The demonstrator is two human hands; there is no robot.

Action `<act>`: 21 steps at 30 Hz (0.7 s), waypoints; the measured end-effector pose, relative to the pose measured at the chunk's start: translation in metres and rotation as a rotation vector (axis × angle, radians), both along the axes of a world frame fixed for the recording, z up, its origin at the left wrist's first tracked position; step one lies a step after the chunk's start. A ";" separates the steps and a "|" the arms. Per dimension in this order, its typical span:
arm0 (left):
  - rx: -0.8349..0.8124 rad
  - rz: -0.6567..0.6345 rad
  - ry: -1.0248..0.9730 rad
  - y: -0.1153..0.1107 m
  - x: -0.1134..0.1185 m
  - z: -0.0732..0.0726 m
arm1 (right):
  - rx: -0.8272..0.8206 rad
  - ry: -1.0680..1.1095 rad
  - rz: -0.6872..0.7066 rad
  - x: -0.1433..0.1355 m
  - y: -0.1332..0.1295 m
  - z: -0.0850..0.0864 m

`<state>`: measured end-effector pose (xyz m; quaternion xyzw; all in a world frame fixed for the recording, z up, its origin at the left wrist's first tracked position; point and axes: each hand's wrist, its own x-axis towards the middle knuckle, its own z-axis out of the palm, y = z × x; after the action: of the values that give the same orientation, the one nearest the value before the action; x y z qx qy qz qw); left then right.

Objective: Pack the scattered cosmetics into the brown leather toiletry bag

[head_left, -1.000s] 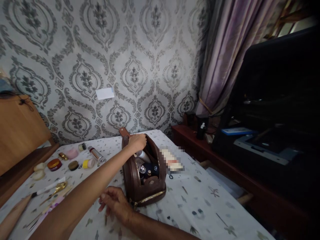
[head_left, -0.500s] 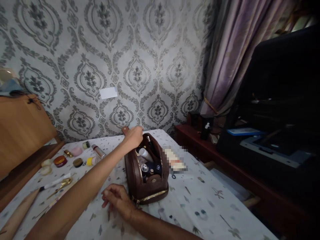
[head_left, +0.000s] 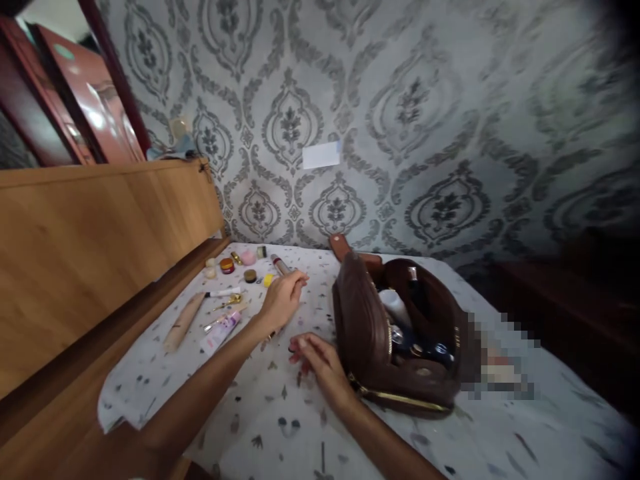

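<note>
My left hand (head_left: 283, 300) hovers over the tablecloth left of the brown leather cosmetic bag (head_left: 353, 320), fingers curled together. What they hold, if anything, is hidden. A thin brown stick-like item (head_left: 269, 339) shows below its wrist. My right hand (head_left: 323, 367) is beside the bag's front left corner, palm turned left, fingers loosely bent and apart, with nothing visible in them. The bag stands unzipped, its strap flap (head_left: 340, 247) laid back. Inside are a white tube (head_left: 394, 307), a black-and-silver item (head_left: 417, 290) and a dark blue item (head_left: 435, 351).
Left on the patterned tablecloth (head_left: 250, 400) lie a red jar (head_left: 227, 266), a dark-lidded jar (head_left: 250, 276), a pink item (head_left: 248, 257), a purple-white tube (head_left: 220, 331), a beige tube (head_left: 185, 323) and a silver tube (head_left: 280, 265). A wooden panel (head_left: 110, 233) borders the left.
My left hand has left the bag's far rim and moved left and nearer. My right hand stays near the bag's front corner. The view has turned left.
</note>
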<state>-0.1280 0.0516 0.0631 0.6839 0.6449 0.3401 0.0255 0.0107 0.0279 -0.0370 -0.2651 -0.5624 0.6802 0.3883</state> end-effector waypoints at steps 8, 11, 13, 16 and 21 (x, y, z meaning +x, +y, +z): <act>-0.100 0.319 0.109 -0.023 -0.091 -0.035 | 0.003 -0.009 -0.015 -0.001 -0.002 0.001; -0.170 0.456 0.204 -0.034 -0.130 -0.040 | -0.003 -0.004 -0.016 -0.001 -0.002 0.001; -0.232 0.509 0.264 -0.042 -0.154 -0.042 | -0.008 -0.001 -0.013 -0.001 -0.002 0.001; -0.321 0.559 0.326 -0.051 -0.182 -0.046 | -0.007 -0.003 -0.010 -0.001 -0.003 0.001; -0.396 0.575 0.344 -0.055 -0.205 -0.050 | 0.008 -0.010 -0.006 -0.001 -0.003 0.000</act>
<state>-0.3331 -0.0029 0.0131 0.5040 0.8584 0.0826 -0.0480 0.0096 0.0251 -0.0369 -0.2688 -0.5662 0.6754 0.3885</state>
